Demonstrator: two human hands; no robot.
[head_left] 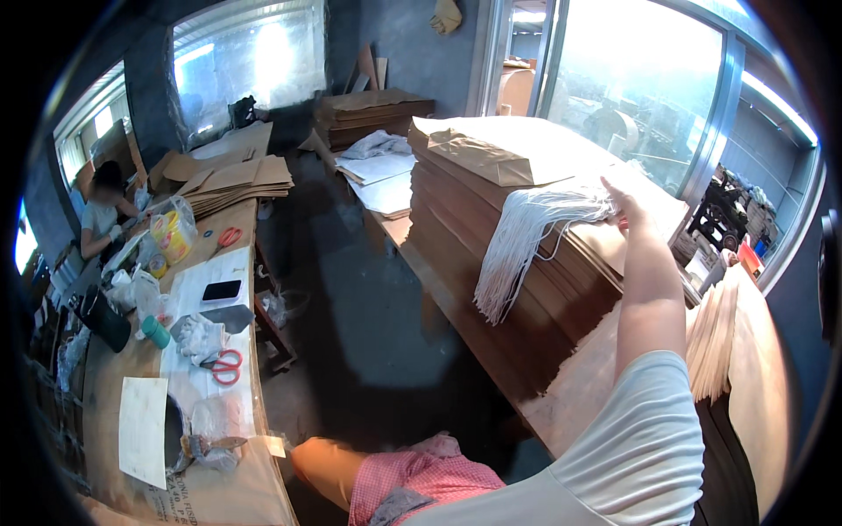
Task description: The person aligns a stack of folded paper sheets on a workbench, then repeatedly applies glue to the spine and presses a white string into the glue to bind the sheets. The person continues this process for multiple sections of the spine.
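Note:
My right hand (pixel 624 198) reaches out over a tall stack of brown paper sheets (pixel 491 230). It is at the upper end of a bundle of white strings (pixel 535 230), which lies across the top and hangs down the near side. The visible fingers look stretched out, though glare blurs them; I cannot make out any grip on the strings. A small red thing shows just below the hand. A folded brown paper piece (pixel 481 158) rests on the stack beside the strings. My left hand is out of view.
On the left table (pixel 230 478) lie red-handled scissors (pixel 226 366), a phone (pixel 221 291), white gloves (pixel 200 338), a green bottle (pixel 155 332) and brown sheets (pixel 237 186). A person (pixel 105 210) sits beyond it. A dark floor aisle (pixel 368 324) separates the tables.

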